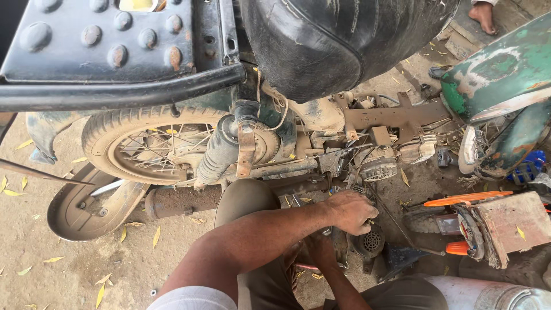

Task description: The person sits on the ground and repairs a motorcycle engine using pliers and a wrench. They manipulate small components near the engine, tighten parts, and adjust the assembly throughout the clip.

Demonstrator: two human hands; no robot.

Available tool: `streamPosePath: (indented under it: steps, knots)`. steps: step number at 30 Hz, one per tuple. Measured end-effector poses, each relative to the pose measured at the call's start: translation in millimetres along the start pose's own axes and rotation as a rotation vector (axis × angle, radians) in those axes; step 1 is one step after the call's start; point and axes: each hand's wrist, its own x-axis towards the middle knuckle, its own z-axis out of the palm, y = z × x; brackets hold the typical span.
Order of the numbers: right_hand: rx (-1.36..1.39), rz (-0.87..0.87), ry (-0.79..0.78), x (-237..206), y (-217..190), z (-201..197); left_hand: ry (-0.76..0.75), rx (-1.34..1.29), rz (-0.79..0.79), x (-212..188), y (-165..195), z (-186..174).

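Left hand (pixel 351 211) curled on engine part (pixel 367 198); right hand (pixel 318 250) grip unclear; motorcycle (pixel 241 143) on dusty ground (pixel 69 270).

Hands (pixel 350 211) at motorcycle engine (pixel 376 166), seemingly.

Left arm (pixel 252 238): bare forearm, short white sleeve (pixel 192 298) at upper arm. Right arm (pixel 338 281): bare. Trousers (pixel 252 206): olive-brown, dusty. Hands: bare, no gloves.

- An open-air roadside motorcycle repair spot, on bare dirt ground (pixel 74 270) strewn with dry leaves.
- A stripped, dusty motorcycle (pixel 321 132) stands with its frame bare.
- A loose mudguard (pixel 86 209) and screwdrivers (pixel 465 199) lie about.
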Motion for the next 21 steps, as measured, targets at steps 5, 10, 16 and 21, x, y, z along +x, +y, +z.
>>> streamPosePath:
  steps: [5, 10, 16, 21]
  knots:
    - [0.228, -0.084, -0.109, -11.0, -13.1, -2.2, -0.185, 0.059, -0.049, 1.1, 2.8, -1.0]
    - [0.377, 0.084, -0.252, -17.4, -5.1, -19.7, -0.15, -0.035, -0.091, -4.0, 0.6, -3.3]
    - [0.161, 0.216, -0.094, -9.8, -0.4, -34.6, -0.145, 0.033, -0.112, -11.1, -1.9, -4.1]
    - [0.426, 0.367, -0.049, -15.7, 10.3, -63.8, -0.359, 0.019, -0.272, -10.8, -13.2, -7.0]
